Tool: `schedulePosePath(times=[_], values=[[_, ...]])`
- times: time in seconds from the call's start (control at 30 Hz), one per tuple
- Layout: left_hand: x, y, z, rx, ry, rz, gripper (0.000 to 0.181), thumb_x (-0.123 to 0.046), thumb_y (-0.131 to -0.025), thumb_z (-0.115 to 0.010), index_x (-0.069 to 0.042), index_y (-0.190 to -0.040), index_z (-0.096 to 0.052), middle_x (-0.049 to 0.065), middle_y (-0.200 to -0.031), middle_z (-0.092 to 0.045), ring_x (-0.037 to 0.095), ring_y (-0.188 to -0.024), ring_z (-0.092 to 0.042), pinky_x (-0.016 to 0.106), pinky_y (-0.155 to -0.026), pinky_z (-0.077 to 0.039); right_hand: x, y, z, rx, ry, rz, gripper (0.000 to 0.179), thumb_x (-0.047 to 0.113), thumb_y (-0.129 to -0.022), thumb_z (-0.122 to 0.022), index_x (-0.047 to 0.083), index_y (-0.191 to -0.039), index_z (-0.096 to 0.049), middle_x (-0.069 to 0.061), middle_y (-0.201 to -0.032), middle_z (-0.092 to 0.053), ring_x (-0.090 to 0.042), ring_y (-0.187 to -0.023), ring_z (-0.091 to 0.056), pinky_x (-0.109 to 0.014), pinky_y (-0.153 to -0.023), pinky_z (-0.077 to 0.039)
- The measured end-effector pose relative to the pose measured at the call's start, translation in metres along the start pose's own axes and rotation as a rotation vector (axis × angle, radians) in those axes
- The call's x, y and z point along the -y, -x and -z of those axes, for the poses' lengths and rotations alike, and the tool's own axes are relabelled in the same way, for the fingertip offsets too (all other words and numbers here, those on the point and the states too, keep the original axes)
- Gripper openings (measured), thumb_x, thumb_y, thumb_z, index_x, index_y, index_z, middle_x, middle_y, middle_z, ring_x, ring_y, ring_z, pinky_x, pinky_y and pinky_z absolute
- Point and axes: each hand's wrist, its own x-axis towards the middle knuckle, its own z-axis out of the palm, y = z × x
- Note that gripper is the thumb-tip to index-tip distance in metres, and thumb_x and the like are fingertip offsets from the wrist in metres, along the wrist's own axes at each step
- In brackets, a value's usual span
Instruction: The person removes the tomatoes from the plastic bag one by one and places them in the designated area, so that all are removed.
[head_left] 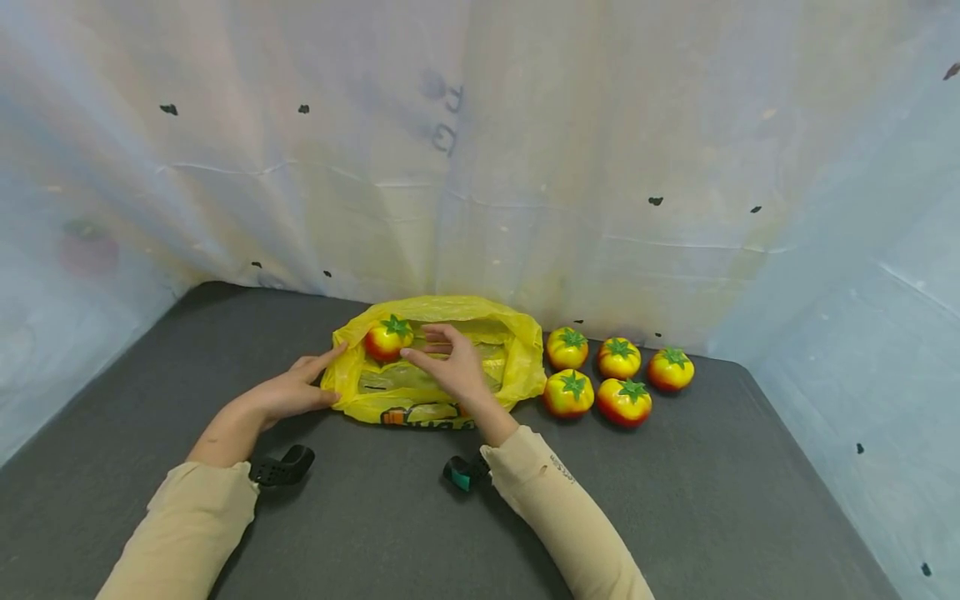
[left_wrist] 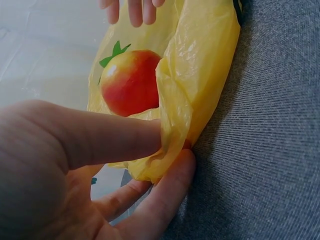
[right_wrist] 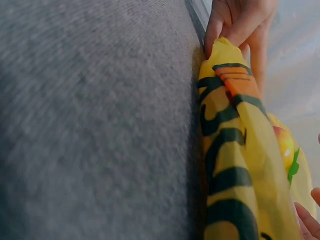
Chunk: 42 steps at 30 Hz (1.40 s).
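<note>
A yellow plastic bag [head_left: 438, 406] lies on the dark table with its mouth spread wide. Inside, toward its left end, rests a red-and-yellow tomato [head_left: 387, 340] with a green leafy top. My left hand [head_left: 288, 392] pinches the bag's left rim; the left wrist view shows the thumb [left_wrist: 115, 137] on the inner side and fingers outside. Over the bag's mouth is my right hand [head_left: 453, 364], its fingers loosely extended just right of the tomato and apart from it. Only some fingertips [right_wrist: 307, 222] of that hand enter the right wrist view.
Several similar tomatoes [head_left: 567, 394] stand in two rows right of the bag, the nearest close beside it. Pale sheeting [head_left: 525, 167] hangs behind the table [head_left: 375, 517] and along both sides. Each wrist wears a black strap [head_left: 281, 468].
</note>
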Motion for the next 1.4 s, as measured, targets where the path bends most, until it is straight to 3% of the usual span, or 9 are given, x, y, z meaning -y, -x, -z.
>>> schedulePosePath(times=[0.47, 0.87, 1.17, 1.4], values=[[0.001, 0.001, -0.002, -0.02, 0.002, -0.008, 0.084, -0.017, -0.095, -0.056, -0.015, -0.155, 0.002, 0.035, -0.149, 0.001, 0.057, -0.134, -0.005, 0.07, -0.104, -0.018, -0.001, -0.006, -0.025, -0.055, 0.013, -0.004, 0.057, 0.035, -0.084, -0.073, 0.014, -0.134, -0.053, -0.012, -0.128, -0.057, -0.029, -0.113, -0.059, -0.037, -0.085, -0.054], [0.001, 0.0, -0.003, -0.03, -0.01, -0.025, 0.083, -0.015, -0.094, -0.056, -0.013, -0.155, 0.001, 0.035, -0.149, -0.002, 0.056, -0.134, -0.009, 0.069, -0.104, -0.019, 0.002, -0.011, -0.04, -0.141, 0.021, -0.02, 0.059, 0.032, -0.085, -0.073, 0.008, -0.134, -0.052, -0.014, -0.129, -0.055, -0.032, -0.114, -0.057, -0.037, -0.087, -0.053], [0.002, 0.0, -0.004, -0.038, -0.017, -0.022, 0.083, -0.015, -0.094, -0.056, -0.013, -0.155, 0.0, 0.035, -0.149, -0.003, 0.055, -0.133, -0.011, 0.069, -0.104, -0.02, 0.002, -0.018, -0.048, -0.137, 0.09, -0.108, 0.074, 0.043, -0.083, -0.073, 0.01, -0.142, -0.043, -0.013, -0.137, -0.05, -0.029, -0.118, -0.054, -0.042, -0.092, -0.05], [0.002, 0.002, -0.003, -0.036, -0.015, -0.019, 0.082, -0.015, -0.094, -0.055, -0.013, -0.155, 0.0, 0.034, -0.149, -0.003, 0.055, -0.134, -0.01, 0.07, -0.104, -0.019, 0.003, -0.02, -0.051, -0.125, 0.095, -0.102, 0.068, 0.038, -0.084, -0.073, 0.011, -0.14, -0.046, -0.013, -0.131, -0.055, -0.026, -0.11, -0.058, -0.037, -0.085, -0.053]])
